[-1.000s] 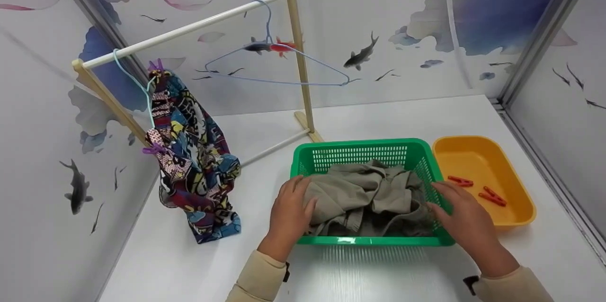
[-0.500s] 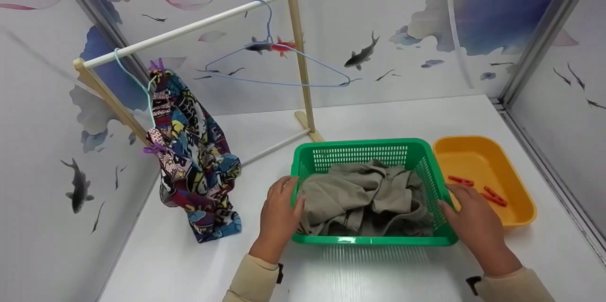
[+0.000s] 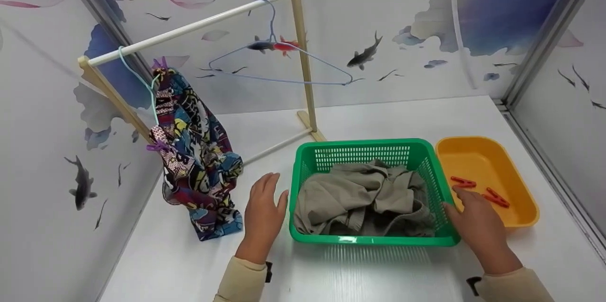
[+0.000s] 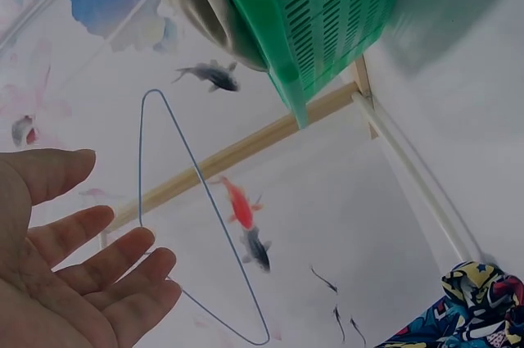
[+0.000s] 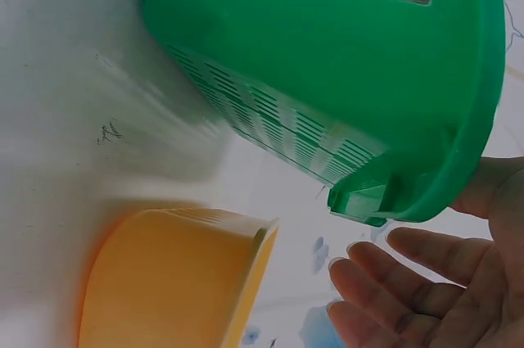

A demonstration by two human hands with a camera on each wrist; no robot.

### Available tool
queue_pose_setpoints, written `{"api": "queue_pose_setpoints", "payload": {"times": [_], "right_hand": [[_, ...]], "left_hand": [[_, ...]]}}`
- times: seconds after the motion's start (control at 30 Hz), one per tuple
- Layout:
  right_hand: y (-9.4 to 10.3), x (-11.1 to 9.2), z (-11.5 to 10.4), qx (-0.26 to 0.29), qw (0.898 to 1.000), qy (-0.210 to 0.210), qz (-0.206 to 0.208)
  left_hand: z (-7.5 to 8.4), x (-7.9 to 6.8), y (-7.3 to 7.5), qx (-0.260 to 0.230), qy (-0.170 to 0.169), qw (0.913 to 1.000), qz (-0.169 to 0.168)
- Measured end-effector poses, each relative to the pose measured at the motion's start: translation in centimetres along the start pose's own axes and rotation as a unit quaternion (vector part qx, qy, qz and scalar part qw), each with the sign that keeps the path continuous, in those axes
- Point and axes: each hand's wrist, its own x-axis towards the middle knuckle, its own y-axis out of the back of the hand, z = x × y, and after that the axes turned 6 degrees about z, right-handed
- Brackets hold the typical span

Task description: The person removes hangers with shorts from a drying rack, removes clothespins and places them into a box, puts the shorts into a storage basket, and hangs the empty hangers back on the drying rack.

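A green plastic basket (image 3: pixel 374 240) stands on the white table with a crumpled khaki garment (image 3: pixel 345 193) inside. To its left my left hand (image 3: pixel 262 217) hovers with fingers extended, apart from the rim and holding nothing; the left wrist view shows its palm and spread fingers. At the basket's right rim is my right hand (image 3: pixel 478 226). In the right wrist view its thumb lies by the rim's corner, partly hidden, while the other fingers are loosely extended below. I cannot tell whether the thumb touches the rim.
A yellow tray (image 3: pixel 473 155) with several red clothespins (image 3: pixel 496 197) adjoins the basket on the right. Behind at left stands a wooden rack (image 3: pixel 199 25). It carries a bare blue hanger (image 3: pixel 279 79) and a patterned garment (image 3: pixel 194 160) on a light green hanger, clipped by purple clothespins (image 3: pixel 157 146).
My left hand has moved left, away from the basket's left rim. My right hand has shifted slightly right, from over the right rim to its outer side. The garment stays in the basket.
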Motion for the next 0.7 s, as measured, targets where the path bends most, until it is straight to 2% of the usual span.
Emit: {"api": "queue_pose_setpoints", "payload": {"times": [0.2,0.47,0.57,0.7], "right_hand": [[0.0,0.3,0.3,0.008,0.999,-0.021,-0.026],[0.0,0.6,0.5,0.009,0.998,-0.038,-0.044],[-0.1,0.7,0.5,0.008,0.998,-0.039,-0.054],[-0.3,0.8,0.5,0.008,0.999,-0.020,-0.049]], "left_hand": [[-1.0,0.2,1.1,0.002,0.009,0.9993,0.037],[-2.2,1.0,3.2,0.014,0.049,0.9956,0.078],[-2.7,1.0,4.0,0.009,0.051,0.9928,0.108],[-3.3,1.0,5.1,0.002,0.033,0.9867,0.159]]}}
